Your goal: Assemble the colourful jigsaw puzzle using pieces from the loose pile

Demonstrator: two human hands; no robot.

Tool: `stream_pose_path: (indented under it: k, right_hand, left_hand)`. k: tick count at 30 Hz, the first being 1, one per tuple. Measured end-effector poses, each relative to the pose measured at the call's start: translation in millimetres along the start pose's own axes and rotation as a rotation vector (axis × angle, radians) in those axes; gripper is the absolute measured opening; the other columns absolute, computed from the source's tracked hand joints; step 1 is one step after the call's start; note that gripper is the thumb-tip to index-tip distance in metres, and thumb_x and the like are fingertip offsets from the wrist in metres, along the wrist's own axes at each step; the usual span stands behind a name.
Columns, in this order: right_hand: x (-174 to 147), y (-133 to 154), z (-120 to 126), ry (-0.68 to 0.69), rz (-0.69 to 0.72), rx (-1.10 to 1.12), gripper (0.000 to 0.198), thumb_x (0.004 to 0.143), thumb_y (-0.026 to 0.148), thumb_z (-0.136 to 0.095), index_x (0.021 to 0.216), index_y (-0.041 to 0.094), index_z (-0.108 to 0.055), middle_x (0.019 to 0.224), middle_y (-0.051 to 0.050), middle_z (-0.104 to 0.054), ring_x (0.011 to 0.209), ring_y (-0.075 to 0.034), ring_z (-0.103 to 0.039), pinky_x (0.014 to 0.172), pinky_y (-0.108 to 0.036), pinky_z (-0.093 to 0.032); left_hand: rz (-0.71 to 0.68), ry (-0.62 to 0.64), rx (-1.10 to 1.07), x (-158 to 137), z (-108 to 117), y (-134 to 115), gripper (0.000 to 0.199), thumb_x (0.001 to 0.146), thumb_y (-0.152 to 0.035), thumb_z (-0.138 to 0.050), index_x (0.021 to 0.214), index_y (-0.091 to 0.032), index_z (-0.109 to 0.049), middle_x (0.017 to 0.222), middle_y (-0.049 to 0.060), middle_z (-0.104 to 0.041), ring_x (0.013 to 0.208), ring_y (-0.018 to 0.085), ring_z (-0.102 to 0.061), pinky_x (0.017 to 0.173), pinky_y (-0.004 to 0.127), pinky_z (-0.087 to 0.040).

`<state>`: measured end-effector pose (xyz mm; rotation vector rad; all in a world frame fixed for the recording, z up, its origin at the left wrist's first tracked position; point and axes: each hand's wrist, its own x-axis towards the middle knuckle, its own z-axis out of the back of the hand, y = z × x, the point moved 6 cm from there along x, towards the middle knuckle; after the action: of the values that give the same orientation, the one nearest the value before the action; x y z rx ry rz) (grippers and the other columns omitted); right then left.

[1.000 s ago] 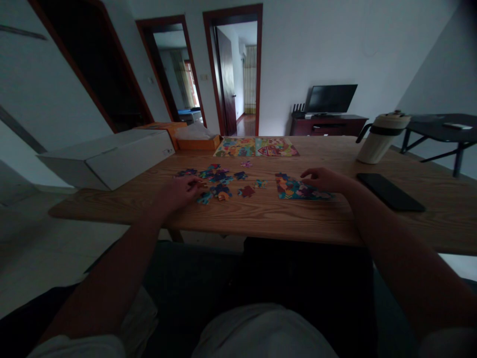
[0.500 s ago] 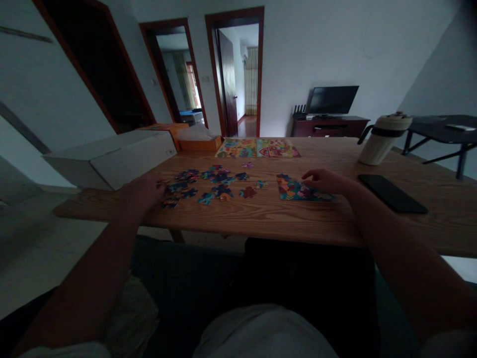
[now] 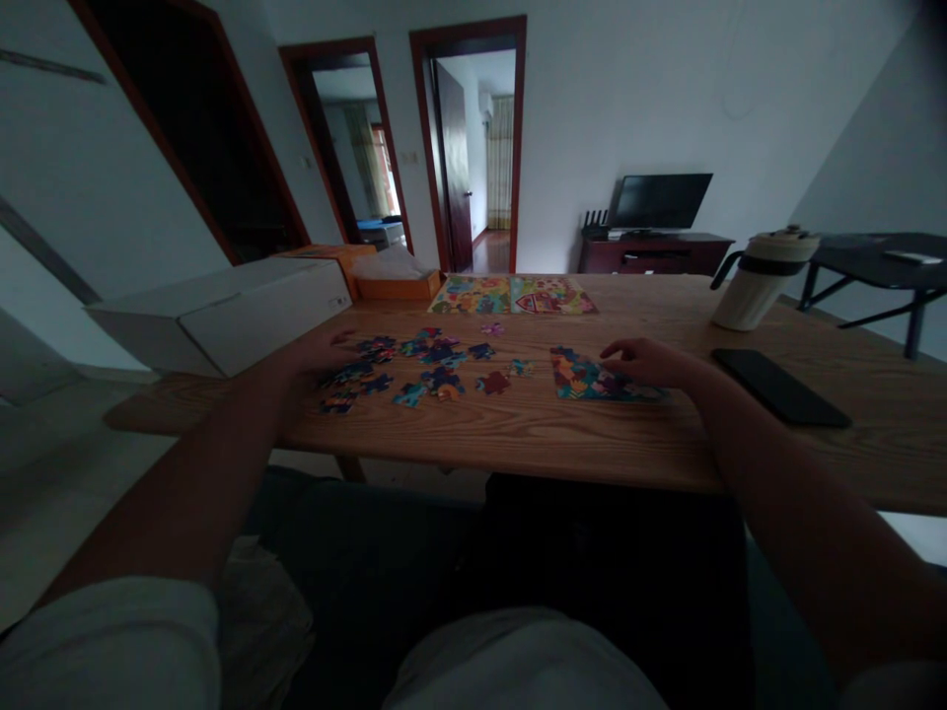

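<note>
Sitting at a table (image 3: 473,439), reaching with the left hand (image 3: 320,353) to the left edge of the loose pieces (image 3: 441,381), near a white box (image 3: 255,301). Dim and blurred there, with fingers partly stretched; cannot tell whether gripping a piece. Holding the right hand (image 3: 642,361) low over the right part of the joined section (image 3: 581,380), hiding some of it, with fingers half bent and nothing seen pinched between them. Has the loose pieces spread flat between the hands, mostly toward the left, with a red-brown piece (image 3: 493,383) and a blue-green piece (image 3: 522,368) at the group's right side and a pink piece (image 3: 492,328) lying beyond. Has the joined section flat on the table, farther right, with a small gap before the nearest loose piece. Facing a picture sheet (image 3: 518,294) beyond the pieces, with an orange tissue box (image 3: 400,287) at its left. Flanked at right by a black slab (image 3: 780,388) lying flat and, farther back, a lidded mug (image 3: 759,281). Looking across to a dark-screened TV (image 3: 662,202) on a cabinet (image 3: 658,253).
</note>
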<state>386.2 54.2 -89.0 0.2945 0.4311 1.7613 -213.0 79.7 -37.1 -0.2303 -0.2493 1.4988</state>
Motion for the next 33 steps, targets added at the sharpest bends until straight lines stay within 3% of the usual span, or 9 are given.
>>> stream_pose_path:
  k: [2, 6, 14, 19, 26, 30, 33]
  right_hand:
    - [0, 0, 0, -0.005, -0.006, -0.01, 0.041, 0.095, 0.046, -0.064, 0.124, 0.018, -0.072, 0.1, -0.012, -0.077, 0.08, -0.024, -0.073, 0.069, -0.031, -0.055]
    - [1, 0, 0, -0.004, 0.028, 0.002, 0.041, 0.095, 0.046, -0.063, 0.124, 0.018, -0.072, 0.101, -0.012, -0.077, 0.084, -0.025, -0.073, 0.073, -0.033, -0.056]
    - [2, 1, 1, -0.012, 0.049, -0.015, 0.04, 0.095, 0.046, -0.064, 0.123, 0.019, -0.073, 0.109, -0.013, -0.077, 0.09, -0.027, -0.073, 0.079, -0.036, -0.057]
    - [0, 2, 0, 0.003, 0.03, -0.012, 0.04, 0.096, 0.044, -0.062, 0.124, 0.018, -0.072, 0.105, -0.012, -0.078, 0.085, -0.025, -0.073, 0.072, -0.032, -0.056]
    - [0, 1, -1, 0.003, 0.016, -0.004, 0.038, 0.097, 0.042, -0.061, 0.124, 0.017, -0.071, 0.1, -0.012, -0.077, 0.081, -0.023, -0.072, 0.069, -0.03, -0.055]
    - [-1, 1, -1, 0.013, 0.001, 0.011, 0.039, 0.096, 0.043, -0.063, 0.125, 0.018, -0.071, 0.101, -0.011, -0.078, 0.083, -0.024, -0.073, 0.071, -0.031, -0.055]
    - [-1, 1, 0, 0.007, -0.007, 0.012, 0.042, 0.094, 0.044, -0.065, 0.125, 0.017, -0.071, 0.102, -0.012, -0.077, 0.083, -0.025, -0.073, 0.072, -0.032, -0.055]
  left_hand:
    - [0.002, 0.09, -0.051, 14, -4, -3, 0.099, 0.065, -0.06, -0.071, 0.149, -0.012, -0.053, 0.145, 0.018, -0.061, 0.126, 0.032, -0.063, 0.1, 0.035, -0.053]
    - [0.017, 0.183, -0.054, 21, -5, -12, 0.082, 0.054, -0.06, -0.077, 0.125, -0.02, -0.073, 0.131, 0.01, -0.072, 0.12, 0.035, -0.065, 0.097, 0.034, -0.054]
    - [-0.029, 0.108, -0.119, 21, -4, -22, 0.086, 0.046, -0.061, -0.085, 0.121, -0.021, -0.074, 0.109, 0.01, -0.078, 0.105, 0.032, -0.071, 0.087, 0.034, -0.057]
    - [-0.058, 0.066, -0.148, 9, -5, -38, 0.079, 0.051, -0.062, -0.087, 0.12, -0.025, -0.074, 0.1, 0.006, -0.079, 0.099, 0.031, -0.073, 0.084, 0.035, -0.058]
    - [-0.184, -0.001, -0.086, -15, -8, -65, 0.085, 0.063, -0.06, -0.083, 0.137, -0.023, -0.063, 0.1, 0.004, -0.078, 0.095, 0.028, -0.073, 0.086, 0.036, -0.057]
    - [-0.207, -0.054, -0.107, -23, -7, -78, 0.086, 0.066, -0.054, -0.081, 0.143, -0.024, -0.057, 0.108, 0.005, -0.076, 0.1, 0.029, -0.071, 0.084, 0.036, -0.058]
    - [-0.22, -0.186, -0.09, -28, 4, -87, 0.082, 0.068, -0.055, -0.08, 0.141, -0.025, -0.059, 0.12, 0.007, -0.072, 0.103, 0.029, -0.07, 0.083, 0.035, -0.057]
